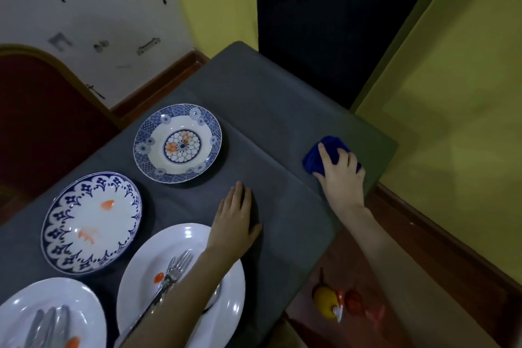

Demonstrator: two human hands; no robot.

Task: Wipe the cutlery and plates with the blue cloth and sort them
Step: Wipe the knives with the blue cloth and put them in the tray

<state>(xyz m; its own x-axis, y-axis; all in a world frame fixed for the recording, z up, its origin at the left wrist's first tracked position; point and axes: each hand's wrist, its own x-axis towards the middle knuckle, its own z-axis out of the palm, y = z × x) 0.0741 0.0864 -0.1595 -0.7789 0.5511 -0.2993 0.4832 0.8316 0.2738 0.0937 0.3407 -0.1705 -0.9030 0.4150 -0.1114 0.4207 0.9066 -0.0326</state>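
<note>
My right hand [340, 171] grips the folded blue cloth [322, 154] near the table's right edge. My left hand [236, 219] rests flat on the grey tablecloth [282, 110], fingers straight, holding nothing. A blue-patterned bowl-plate [178, 143] with an orange flower centre sits mid-table. To its lower left lies a white plate with a blue rim [91, 223] and orange smears. Under my left forearm, a plain white plate [147, 268] carries forks [172, 272] and an orange smear. Another white plate [50, 316] at bottom left holds cutlery [46, 322].
A red chair back [42, 121] stands at the left of the table. On the floor to the lower right lie a yellow toy [324, 301] and red plastic pieces [356, 302]. Yellow walls and a dark doorway lie beyond the table's far corner.
</note>
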